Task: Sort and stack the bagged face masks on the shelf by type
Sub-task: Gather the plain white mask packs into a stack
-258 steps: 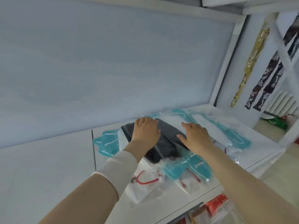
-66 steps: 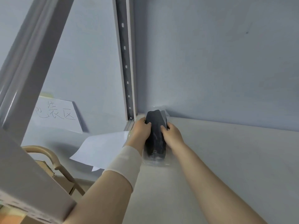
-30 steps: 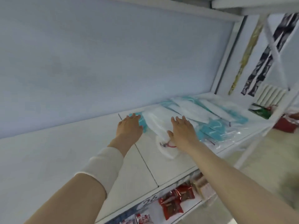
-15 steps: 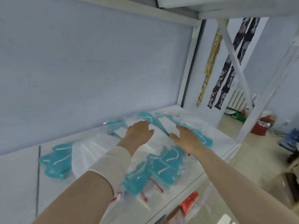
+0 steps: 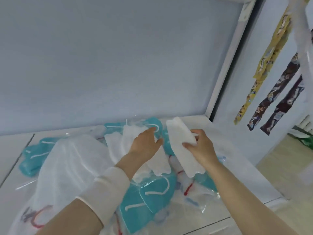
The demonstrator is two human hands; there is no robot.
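The right hand (image 5: 201,148) grips a white mask pack (image 5: 179,138) over the pile on the shelf (image 5: 237,158), its long axis running 11 to 5 o'clock. The left hand (image 5: 145,143), fingers relaxed, is at its 9 o'clock; whether it touches the pile is unclear. Teal packs (image 5: 149,200) lie half buried under blurred bags.

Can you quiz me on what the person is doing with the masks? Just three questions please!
1. True or false: the right hand holds a teal pack.
2. The left hand is: A gripping a pack, B open over the mask pile, C out of view.
3. Fill in: the pile's coloured masks are ____.
Key: 1 false, it grips a white mask pack. 2 B. 3 teal.
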